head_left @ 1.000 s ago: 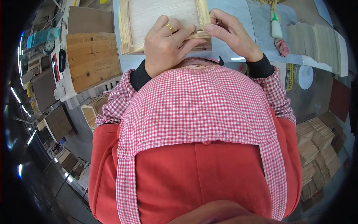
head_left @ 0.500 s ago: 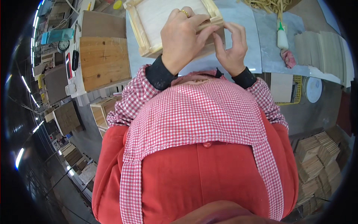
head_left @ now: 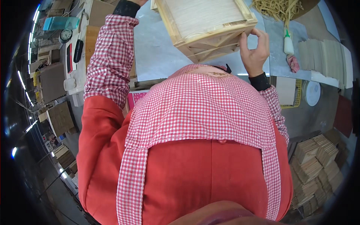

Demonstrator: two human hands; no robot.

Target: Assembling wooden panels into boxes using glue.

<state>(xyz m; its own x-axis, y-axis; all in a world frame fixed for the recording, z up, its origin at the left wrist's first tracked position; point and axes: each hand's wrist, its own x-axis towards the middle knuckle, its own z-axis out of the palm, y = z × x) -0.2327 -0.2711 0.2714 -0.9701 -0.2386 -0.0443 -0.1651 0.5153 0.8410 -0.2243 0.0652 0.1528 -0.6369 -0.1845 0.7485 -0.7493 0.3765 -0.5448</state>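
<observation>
A pale wooden box (head_left: 208,18) with a framed flat panel on top and slanted strips on its near side sits turned at an angle on the grey-blue tabletop (head_left: 153,56). At its near right corner, the thumb and fingers of my right hand (head_left: 257,52) grip the edge. My left arm stretches forward to the far left of the box. Only a sliver of my left hand (head_left: 139,1) shows at the upper edge of the picture, its fingers cut off. Part of another wooden piece (head_left: 154,5) peeks out beside the box there.
A white squeeze bottle with a green tip (head_left: 288,45) lies to the right, by a pink cloth (head_left: 293,63) and stacked thin boards (head_left: 324,58). Beyond lies a heap of tan ribbon-like strips (head_left: 275,9). A round clock (head_left: 65,35) stands left. Wooden stacks (head_left: 317,165) are at lower right.
My left hand has left the box's near edge and reached away to the far left. The box has shifted right and turned, showing its near side; my right hand moved right with its corner.
</observation>
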